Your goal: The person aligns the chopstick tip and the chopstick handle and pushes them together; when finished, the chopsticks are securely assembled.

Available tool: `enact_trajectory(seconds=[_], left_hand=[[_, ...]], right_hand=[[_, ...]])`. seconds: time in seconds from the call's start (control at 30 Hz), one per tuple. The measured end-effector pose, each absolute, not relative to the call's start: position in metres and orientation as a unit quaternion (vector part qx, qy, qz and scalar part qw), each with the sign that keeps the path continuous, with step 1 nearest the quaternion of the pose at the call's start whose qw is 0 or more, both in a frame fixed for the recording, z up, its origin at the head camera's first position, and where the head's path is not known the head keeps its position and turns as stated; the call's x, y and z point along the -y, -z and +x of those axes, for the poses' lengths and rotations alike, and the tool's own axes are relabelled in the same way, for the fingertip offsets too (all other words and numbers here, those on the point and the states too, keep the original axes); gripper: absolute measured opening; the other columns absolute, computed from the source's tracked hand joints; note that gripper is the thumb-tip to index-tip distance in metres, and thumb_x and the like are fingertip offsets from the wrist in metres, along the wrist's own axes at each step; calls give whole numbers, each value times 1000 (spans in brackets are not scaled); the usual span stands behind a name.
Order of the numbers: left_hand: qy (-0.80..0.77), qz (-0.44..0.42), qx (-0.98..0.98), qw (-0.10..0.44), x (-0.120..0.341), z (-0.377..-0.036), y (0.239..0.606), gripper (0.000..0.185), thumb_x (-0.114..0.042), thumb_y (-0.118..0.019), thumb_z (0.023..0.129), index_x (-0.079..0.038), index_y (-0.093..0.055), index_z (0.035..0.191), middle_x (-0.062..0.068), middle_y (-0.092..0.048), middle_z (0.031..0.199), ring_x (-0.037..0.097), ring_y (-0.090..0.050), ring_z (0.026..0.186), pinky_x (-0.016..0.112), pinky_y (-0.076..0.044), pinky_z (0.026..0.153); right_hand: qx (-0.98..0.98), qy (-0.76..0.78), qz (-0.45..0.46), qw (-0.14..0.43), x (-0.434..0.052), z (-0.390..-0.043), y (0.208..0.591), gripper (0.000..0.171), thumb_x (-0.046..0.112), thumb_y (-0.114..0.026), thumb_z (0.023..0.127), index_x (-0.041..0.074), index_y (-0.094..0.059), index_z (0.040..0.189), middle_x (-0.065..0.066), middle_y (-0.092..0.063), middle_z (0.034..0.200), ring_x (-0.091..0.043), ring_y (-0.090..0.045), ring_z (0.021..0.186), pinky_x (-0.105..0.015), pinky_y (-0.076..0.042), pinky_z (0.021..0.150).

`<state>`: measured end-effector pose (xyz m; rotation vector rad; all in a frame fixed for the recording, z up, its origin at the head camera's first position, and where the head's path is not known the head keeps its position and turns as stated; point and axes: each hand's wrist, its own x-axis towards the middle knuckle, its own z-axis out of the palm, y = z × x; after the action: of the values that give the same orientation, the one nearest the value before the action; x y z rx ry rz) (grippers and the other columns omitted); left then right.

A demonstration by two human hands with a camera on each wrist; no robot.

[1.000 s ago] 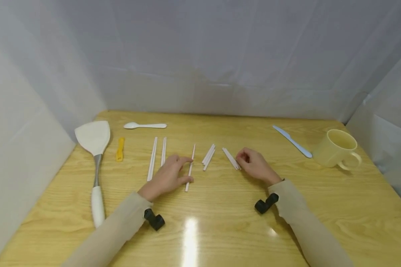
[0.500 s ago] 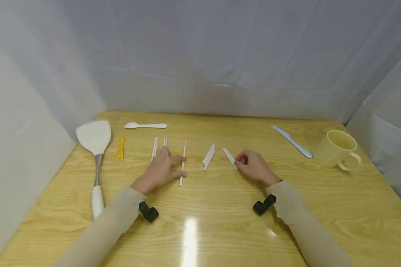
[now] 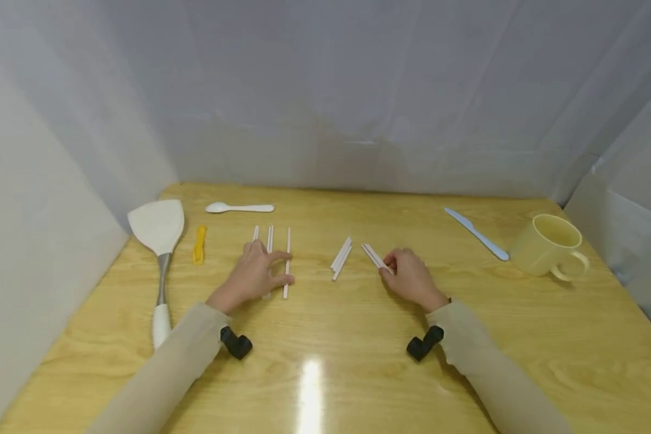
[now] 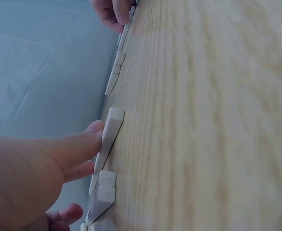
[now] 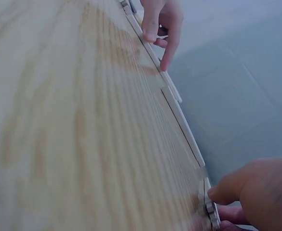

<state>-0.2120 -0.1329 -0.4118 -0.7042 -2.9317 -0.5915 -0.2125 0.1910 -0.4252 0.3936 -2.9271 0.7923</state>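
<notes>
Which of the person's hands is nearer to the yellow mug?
Right. The right hand lies mid-table on short white sticks, with the yellow mug off to its right; the left hand lies farther left, past more sticks.

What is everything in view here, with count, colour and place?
long chopsticks: three, white, left of centre, side by side under and beside the left hand
short chopsticks: one pair, white, centre, lying free
short chopsticks at the right hand: count unclear, white, right of centre
spatula: one, white head and grip, metal shaft, far left
small yellow utensil: one, beside the spatula
spoon: one, white, back left
knife: one, pale blue, back right
mug: one, pale yellow, far right
table: one, light wood
left hand: fingers on the long chopsticks
right hand: pinches the short chopsticks' near end
</notes>
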Motion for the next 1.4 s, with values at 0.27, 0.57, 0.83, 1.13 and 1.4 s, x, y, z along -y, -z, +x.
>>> enact_trajectory(seconds=[0.27,0.57,0.83,1.13,1.4], left_hand=[[194,-226,954,36,122,-211,409,51,-32,-69,89,-2,-58,129,10,-45,86,23,-36,80,32,-29,69],[249,-205,946,33,65,-208,408,35,-28,-69,88,-1,-65,111,8,-60,89,22,-53,85,34,-46,71],[317,-176,932,29,39,-217,419,28,-25,-71,88,1,-67,96,6,-61,77,17,-53,71,29,-45,63],[343,-113,933,-11,37,-220,421,25,-25,-77,82,-4,-69,92,2,-62,73,11,-51,60,22,-39,52],[334,-89,938,-3,35,-221,420,27,-33,-77,81,-8,-69,82,2,-63,69,13,-51,55,24,-38,47]], right_hand=[[954,-266,129,45,-190,-212,429,20,15,-66,87,-2,-63,99,-9,-60,81,-20,-54,71,-34,-45,66],[947,-294,123,23,-189,-213,427,24,15,-66,88,-2,-64,106,-6,-60,77,-15,-50,64,-29,-41,61],[944,-310,108,22,-189,-211,426,22,14,-66,88,-2,-65,104,-6,-61,75,-14,-48,61,-27,-39,58],[930,-351,106,8,-189,-212,428,22,11,-62,91,-4,-65,107,-8,-62,77,-13,-50,62,-26,-40,58],[928,-357,103,18,-192,-214,423,17,7,-58,93,-6,-65,101,-5,-54,72,-14,-47,63,-27,-38,61]])
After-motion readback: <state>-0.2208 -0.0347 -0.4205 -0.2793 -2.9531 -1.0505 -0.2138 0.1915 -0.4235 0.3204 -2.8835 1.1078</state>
